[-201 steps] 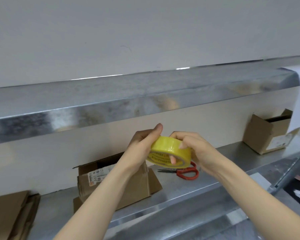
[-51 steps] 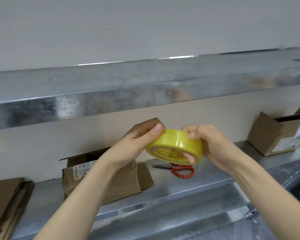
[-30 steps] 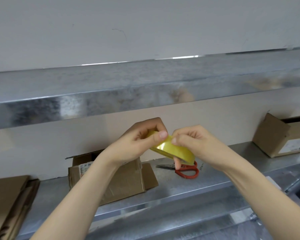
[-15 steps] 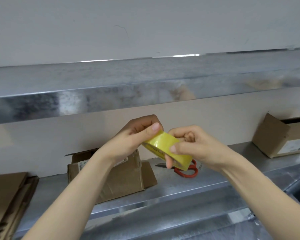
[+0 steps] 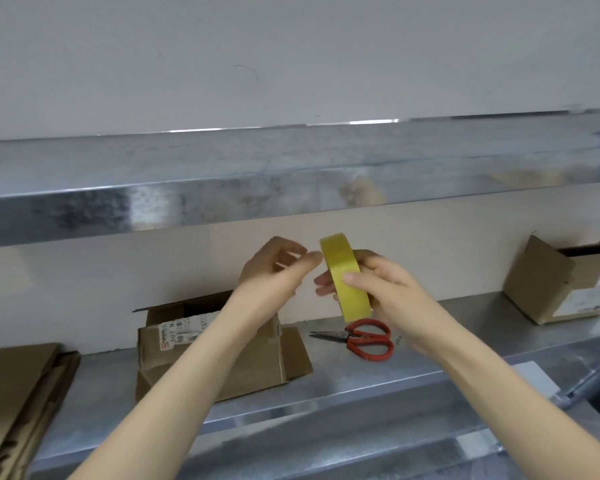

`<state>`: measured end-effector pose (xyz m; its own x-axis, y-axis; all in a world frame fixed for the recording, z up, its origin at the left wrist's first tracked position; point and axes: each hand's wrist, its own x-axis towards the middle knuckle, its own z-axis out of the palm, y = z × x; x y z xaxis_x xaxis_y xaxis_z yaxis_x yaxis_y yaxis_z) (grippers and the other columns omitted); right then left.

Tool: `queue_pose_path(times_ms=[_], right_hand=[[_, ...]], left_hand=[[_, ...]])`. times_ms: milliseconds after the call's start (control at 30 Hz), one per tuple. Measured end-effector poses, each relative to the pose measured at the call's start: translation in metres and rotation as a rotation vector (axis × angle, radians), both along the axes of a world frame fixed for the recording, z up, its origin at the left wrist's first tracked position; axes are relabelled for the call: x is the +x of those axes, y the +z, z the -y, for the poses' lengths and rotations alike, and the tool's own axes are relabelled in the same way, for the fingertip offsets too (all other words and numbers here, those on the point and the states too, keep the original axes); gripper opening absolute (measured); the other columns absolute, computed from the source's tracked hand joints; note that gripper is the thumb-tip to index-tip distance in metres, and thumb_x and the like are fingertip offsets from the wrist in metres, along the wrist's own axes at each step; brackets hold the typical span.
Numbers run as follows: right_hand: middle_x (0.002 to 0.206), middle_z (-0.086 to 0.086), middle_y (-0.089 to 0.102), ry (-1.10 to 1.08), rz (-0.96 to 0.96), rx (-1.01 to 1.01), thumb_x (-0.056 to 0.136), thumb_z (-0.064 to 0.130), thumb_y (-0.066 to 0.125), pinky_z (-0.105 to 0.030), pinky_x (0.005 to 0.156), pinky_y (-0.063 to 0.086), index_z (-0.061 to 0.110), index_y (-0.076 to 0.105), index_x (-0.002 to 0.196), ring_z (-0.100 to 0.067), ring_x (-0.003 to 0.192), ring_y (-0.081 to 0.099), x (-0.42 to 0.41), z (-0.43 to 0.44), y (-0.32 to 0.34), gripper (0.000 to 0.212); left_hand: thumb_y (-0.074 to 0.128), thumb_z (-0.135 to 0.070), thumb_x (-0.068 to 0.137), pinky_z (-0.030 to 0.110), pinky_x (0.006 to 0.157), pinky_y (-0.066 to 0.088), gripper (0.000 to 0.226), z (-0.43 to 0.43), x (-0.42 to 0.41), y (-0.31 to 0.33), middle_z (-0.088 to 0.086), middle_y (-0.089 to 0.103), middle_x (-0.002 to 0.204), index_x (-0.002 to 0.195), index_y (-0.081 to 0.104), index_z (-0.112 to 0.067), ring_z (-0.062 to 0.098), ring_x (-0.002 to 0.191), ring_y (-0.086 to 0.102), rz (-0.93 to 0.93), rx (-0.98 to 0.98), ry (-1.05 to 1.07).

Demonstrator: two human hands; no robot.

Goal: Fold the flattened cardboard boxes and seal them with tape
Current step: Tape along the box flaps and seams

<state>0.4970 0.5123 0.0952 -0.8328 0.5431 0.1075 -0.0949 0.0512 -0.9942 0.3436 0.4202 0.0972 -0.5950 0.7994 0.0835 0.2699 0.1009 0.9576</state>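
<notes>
tape roll (image 5: 345,282) turned edge-on in right hand (image 5: 385,287), left hand (image 5: 274,273) alongside.

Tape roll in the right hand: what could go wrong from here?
The left hand picks at the edge of the tape roll with no loose end visible, so the tape may split or restick. The right hand alone grips the roll in the air above the shelf. A slip could send it rolling off.

Yellow tape roll (image 5: 346,277); red-handled scissors (image 5: 364,338); brown boxes (image 5: 257,355).
</notes>
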Motion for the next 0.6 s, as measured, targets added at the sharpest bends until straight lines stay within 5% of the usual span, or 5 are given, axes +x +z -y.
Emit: queue_pose_path(times_ms=[100,267,333,467,600], right_hand=[[0.107,-0.002,0.07,-0.121,-0.138,-0.099,0.082,0.018,0.068,-0.03,0.09,0.052,0.014,0.061,0.11,-0.022,0.108,0.065,0.0,0.001,-0.004,0.029],[0.099,-0.006,0.072,-0.144,-0.191,-0.114,0.076,0.012,0.068,-0.023,0.081,0.053,0.007,0.064,0.106,-0.017,0.099,0.067,0.005,0.002,0.0,0.031],[0.101,-0.007,0.072,-0.198,-0.13,0.006,0.079,0.015,0.07,-0.022,0.08,0.052,0.007,0.068,0.101,-0.013,0.097,0.068,0.007,0.0,0.002,0.024],[0.085,0.006,0.057,-0.508,-0.036,0.339,0.074,0.059,0.069,-0.016,0.077,0.039,0.022,0.059,0.078,0.0,0.08,0.055,0.016,-0.02,0.006,0.039],[0.092,0.003,0.062,-0.377,-0.032,0.492,0.082,0.051,0.056,-0.017,0.081,0.041,0.021,0.063,0.087,-0.005,0.087,0.057,0.021,-0.038,0.019,0.031]], left_hand=[[0.069,-0.053,0.068,0.025,0.07,0.051,0.048,0.006,0.019,-0.009,-0.003,0.07,0.083,0.095,0.063,-0.015,0.012,0.079,0.066,0.071,0.016,-0.19],[0.067,-0.026,0.089,0.012,0.077,0.046,0.012,-0.001,0.033,-0.005,-0.008,0.072,0.097,0.098,0.069,-0.018,0.002,0.095,0.066,0.02,0.105,-0.287],[0.062,-0.016,0.092,0.013,0.079,0.046,0.012,-0.002,0.036,-0.004,-0.007,0.072,0.096,0.101,0.068,-0.014,0.003,0.094,0.065,0.066,0.149,-0.316],[0.055,-0.018,0.081,0.025,0.081,0.043,0.019,0.002,0.034,-0.008,-0.002,0.069,0.082,0.095,0.066,-0.013,0.01,0.082,0.063,0.187,0.195,-0.441],[0.051,-0.029,0.074,0.032,0.079,0.041,0.023,0.008,0.032,-0.008,0.002,0.062,0.077,0.088,0.069,-0.024,0.016,0.078,0.056,0.214,0.142,-0.635]])
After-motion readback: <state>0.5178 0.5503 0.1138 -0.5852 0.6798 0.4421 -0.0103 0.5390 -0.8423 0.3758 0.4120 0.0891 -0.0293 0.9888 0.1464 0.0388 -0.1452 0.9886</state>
